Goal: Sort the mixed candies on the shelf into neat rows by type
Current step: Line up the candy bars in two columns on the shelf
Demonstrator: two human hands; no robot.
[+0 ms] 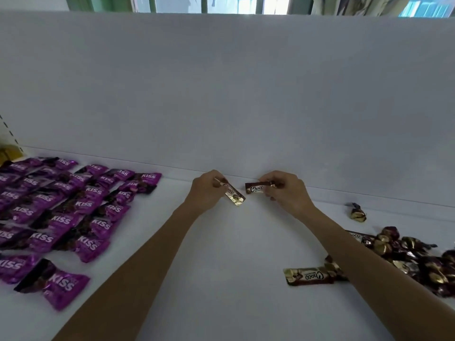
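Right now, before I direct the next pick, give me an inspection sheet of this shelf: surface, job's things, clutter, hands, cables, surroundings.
Surface: white shelf, with a white back panel behind it.
Job's things: purple Kiss candies in rows on the left; loose Choco bar and mixed gold-and-maroon pile on the right; lone twist candy apart from the pile.
Clutter: yellowish object at the left edge, too cropped to identify.
Hands: left hand pinches first Choco bar; right hand pinches second Choco bar; both are near the back panel.
Cables: nothing seen.
Surroundings: window above the panel.
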